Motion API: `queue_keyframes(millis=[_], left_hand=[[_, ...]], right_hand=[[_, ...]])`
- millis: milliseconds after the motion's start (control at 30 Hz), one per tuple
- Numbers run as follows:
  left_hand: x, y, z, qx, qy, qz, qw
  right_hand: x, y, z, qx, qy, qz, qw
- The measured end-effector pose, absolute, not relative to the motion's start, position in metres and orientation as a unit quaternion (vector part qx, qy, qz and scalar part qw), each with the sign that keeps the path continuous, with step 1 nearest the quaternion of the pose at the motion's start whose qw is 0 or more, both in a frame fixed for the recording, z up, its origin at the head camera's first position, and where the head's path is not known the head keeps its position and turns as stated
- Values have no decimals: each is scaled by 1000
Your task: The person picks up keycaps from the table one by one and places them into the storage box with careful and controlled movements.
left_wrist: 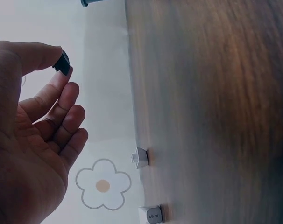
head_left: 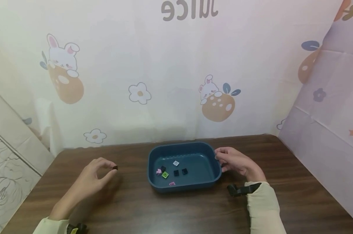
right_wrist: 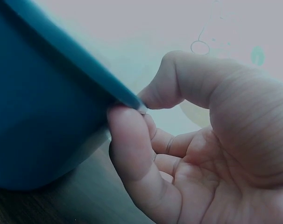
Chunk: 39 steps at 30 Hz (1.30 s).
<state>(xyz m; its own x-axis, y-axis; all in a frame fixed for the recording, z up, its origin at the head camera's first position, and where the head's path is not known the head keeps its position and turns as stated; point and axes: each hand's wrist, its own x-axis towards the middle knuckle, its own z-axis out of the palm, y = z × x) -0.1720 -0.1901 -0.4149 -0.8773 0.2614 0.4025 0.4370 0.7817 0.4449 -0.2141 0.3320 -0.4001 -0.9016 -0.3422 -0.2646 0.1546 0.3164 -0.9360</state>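
Observation:
My left hand (head_left: 91,178) is held over the left side of the table. Between thumb and fingertip it pinches a small black keycap (left_wrist: 62,63); the other fingers are loosely bent in the left wrist view. A dark blue plastic bin (head_left: 185,187) stands to its right. Inside lie several small keycaps, among them a white keycap (head_left: 176,163), a green keycap (head_left: 165,175) and a black keycap (head_left: 184,171), with pink ones toward the left and front. At the bin's right end, my right hand (head_left: 235,162) grips the rim (right_wrist: 99,77) with thumb and fingers.
The bin stands on a dark wood table (head_left: 182,214), against a pale printed curtain (head_left: 164,65). In the left wrist view a grey-white keycap (left_wrist: 140,158) and a marked keycap (left_wrist: 153,215) sit on the table near the curtain.

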Motion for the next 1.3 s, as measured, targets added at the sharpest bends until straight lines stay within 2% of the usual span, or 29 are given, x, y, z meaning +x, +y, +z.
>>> queue_keyframes(millis=[300, 1300], left_hand=[[-173, -190, -421, -186, -932, -273, 151], [-175, -173, -420, -211, -925, -270, 164]], right_hand=[[-217, 331, -401, -62, 784, -578, 218], [-217, 330, -401, -53, 783, -579, 220]])
